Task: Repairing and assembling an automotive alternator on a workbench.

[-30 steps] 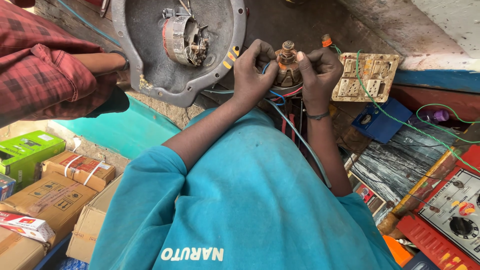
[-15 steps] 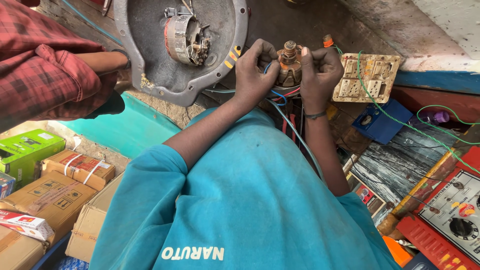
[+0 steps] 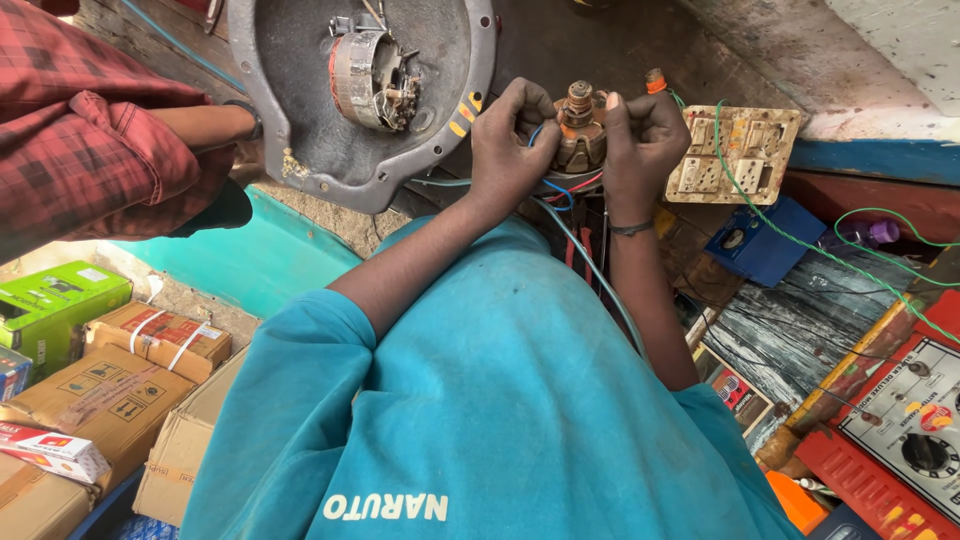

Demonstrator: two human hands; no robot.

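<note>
My left hand (image 3: pixel 510 140) and my right hand (image 3: pixel 640 140) both grip a small brown motor part (image 3: pixel 580 135) with a shaft on top, holding it from either side. Red and blue wires (image 3: pixel 562 190) run out from under it, and my left fingers pinch at them by the part's side. Just left lies a round grey metal housing (image 3: pixel 300 130) with a wound coil unit (image 3: pixel 365 75) inside. Another person's arm in a red checked sleeve (image 3: pixel 90 150) reaches to the housing's left edge.
A dirty cream switchboard (image 3: pixel 735 155) with a green wire (image 3: pixel 800 245) lies right of my hands. A blue box (image 3: pixel 755 240) and a red and white meter panel (image 3: pixel 915 430) are at the right. Cardboard boxes (image 3: pixel 100 390) and a green box (image 3: pixel 50 305) are stacked at the lower left.
My hands stay on the motor part with only small finger movements. The view has shifted slightly.
</note>
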